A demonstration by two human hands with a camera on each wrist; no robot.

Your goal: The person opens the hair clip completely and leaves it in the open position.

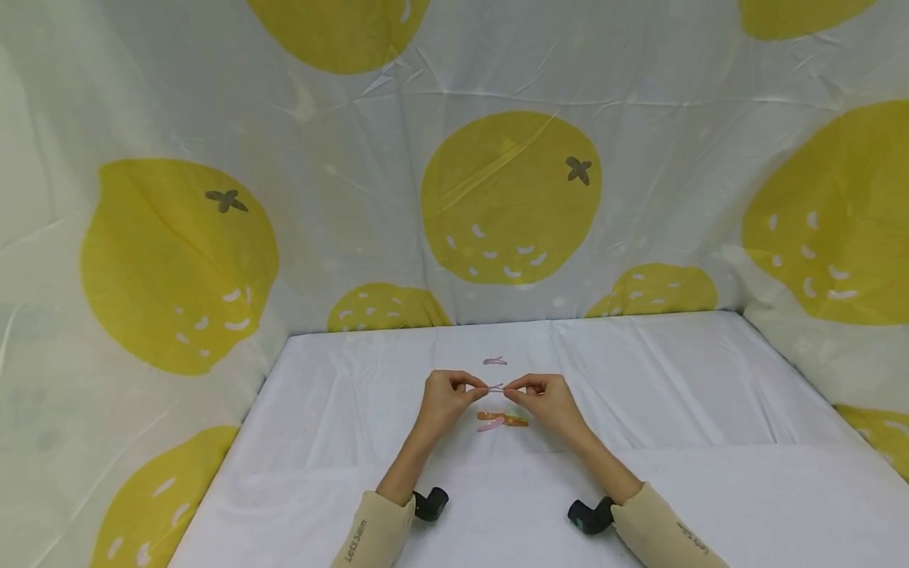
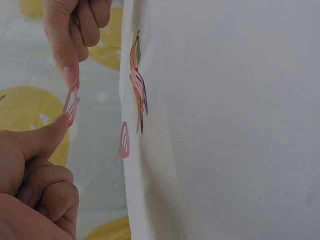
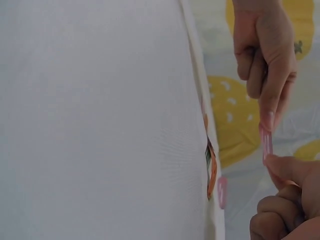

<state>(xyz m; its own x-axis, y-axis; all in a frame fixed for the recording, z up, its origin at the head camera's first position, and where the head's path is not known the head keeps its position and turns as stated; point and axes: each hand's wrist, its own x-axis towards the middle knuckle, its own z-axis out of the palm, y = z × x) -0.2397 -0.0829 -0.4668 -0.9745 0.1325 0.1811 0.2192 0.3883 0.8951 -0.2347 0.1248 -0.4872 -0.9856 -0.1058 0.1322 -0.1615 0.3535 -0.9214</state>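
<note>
A small pink hair clip (image 1: 495, 388) is stretched between both hands above the white table, its two prongs spread apart. My left hand (image 1: 446, 401) pinches one end between thumb and fingertip, and my right hand (image 1: 552, 404) pinches the other. The left wrist view shows the pink clip (image 2: 72, 106) between the two thumbs, as does the right wrist view, where the clip (image 3: 267, 142) is partly covered by fingertips. Nearer the body lies a small pile with orange clips (image 1: 516, 422) and a pink clip (image 1: 490, 425). Another pink clip (image 1: 495, 360) lies beyond the hands.
A white cloth covers the table (image 1: 341, 505), whose back edge meets a hanging curtain (image 1: 355, 197) printed with yellow lemons. Black wrist-worn devices (image 1: 431, 504) show beside the beige sleeves (image 1: 375, 528).
</note>
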